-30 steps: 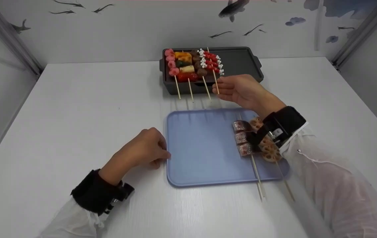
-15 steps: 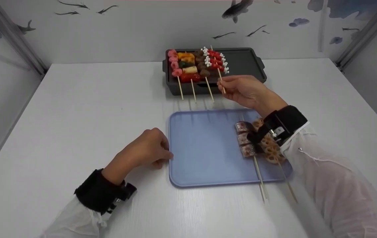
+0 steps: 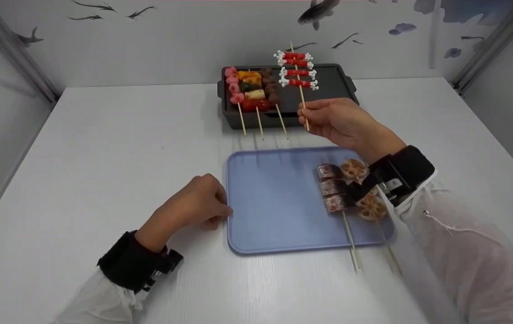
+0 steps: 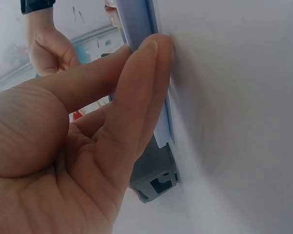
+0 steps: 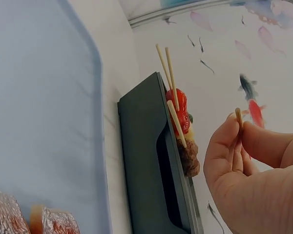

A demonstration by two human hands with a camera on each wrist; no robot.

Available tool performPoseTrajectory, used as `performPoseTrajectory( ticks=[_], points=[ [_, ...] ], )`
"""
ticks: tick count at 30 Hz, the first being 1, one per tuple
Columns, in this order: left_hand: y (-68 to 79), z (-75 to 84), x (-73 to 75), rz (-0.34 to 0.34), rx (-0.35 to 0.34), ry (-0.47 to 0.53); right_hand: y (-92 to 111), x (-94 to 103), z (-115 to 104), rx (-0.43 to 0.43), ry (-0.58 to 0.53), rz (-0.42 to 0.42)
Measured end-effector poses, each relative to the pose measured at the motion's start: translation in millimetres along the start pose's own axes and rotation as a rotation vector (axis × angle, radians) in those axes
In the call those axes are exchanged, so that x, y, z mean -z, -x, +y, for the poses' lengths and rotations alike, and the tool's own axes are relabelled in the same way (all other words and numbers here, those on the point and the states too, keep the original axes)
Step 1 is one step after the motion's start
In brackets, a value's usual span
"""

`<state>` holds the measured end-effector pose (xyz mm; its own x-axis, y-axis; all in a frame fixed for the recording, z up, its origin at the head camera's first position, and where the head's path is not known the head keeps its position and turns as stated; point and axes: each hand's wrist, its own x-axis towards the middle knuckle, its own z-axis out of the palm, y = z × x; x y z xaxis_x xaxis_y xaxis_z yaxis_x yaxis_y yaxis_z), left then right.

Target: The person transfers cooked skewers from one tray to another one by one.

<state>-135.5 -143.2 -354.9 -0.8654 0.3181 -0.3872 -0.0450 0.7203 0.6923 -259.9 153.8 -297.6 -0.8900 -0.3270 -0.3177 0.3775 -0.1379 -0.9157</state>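
My right hand (image 3: 342,120) pinches the stick of a skewer (image 3: 299,72) threaded with red pieces that have white bone-shaped ends. The skewer is raised above the right part of a dark grill (image 3: 333,85); in the right wrist view only its stick end (image 5: 239,117) shows between thumb and fingers. Three other skewers lie on the grill's left part: pink pieces (image 3: 233,85), mixed pieces with a red one in front (image 3: 255,105), and brown balls (image 3: 270,85). My left hand (image 3: 197,202) pinches the left rim of a blue tray (image 3: 270,202), seen close up in the left wrist view.
Skewers of silvery-dark chunks (image 3: 332,186) and lotus root slices (image 3: 371,207) lie on the tray's right side, partly hidden by the right wrist camera; their sticks overhang the front edge. A white table (image 3: 103,157) lies beneath, with a painted wall (image 3: 170,45) behind the grill.
My right hand has gripped the red-and-white skewer's stick and lifted it off the grill, slightly rightward. My left hand stays at the tray rim.
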Motion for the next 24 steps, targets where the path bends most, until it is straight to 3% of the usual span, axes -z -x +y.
performPoseTrajectory(
  ticks=[12, 24],
  points=[
    [1.0, 3.1, 0.2, 0.005, 0.006, -0.005, 44.5, -5.0, 1.5, 0.071, 0.090, -0.058],
    [1.1, 1.4, -0.7, 0.003, 0.018, 0.007, 84.3, 0.8, 19.0, 0.056, 0.208, -0.092]
  ],
)
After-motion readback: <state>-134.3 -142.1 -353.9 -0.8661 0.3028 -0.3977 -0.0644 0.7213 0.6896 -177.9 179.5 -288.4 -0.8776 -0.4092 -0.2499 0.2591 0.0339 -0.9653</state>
